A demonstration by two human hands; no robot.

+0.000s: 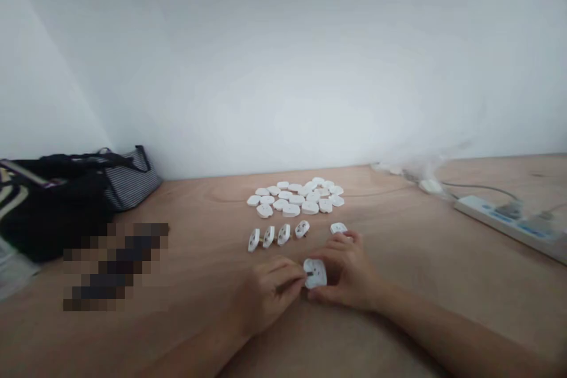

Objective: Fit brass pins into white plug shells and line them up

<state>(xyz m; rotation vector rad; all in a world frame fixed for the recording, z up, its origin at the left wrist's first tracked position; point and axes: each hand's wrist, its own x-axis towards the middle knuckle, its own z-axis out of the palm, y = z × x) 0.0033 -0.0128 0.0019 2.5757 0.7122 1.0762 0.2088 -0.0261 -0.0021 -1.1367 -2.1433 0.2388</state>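
Observation:
Between my hands is a white plastic piece (316,274) with its hollow side facing me. My right hand (348,269) grips its right side between thumb and fingers. My left hand (277,289) pinches a small dark part at the piece's left edge; its exact shape is too small to tell. Just beyond my right fingers another white piece (338,228) lies on the wooden table (199,283). A row of several white pieces (283,234) with metal parts stands on edge ahead of my left hand. Farther back lie several white covers (291,210) in a cluster.
A white power strip (509,218) with plugs and cables lies at the right, near a clear plastic bag (429,177). Black bag (57,207) and striped bag (133,180) sit at the left. A pixelated dark object (117,266) lies nearer. The wall (283,71) rises behind.

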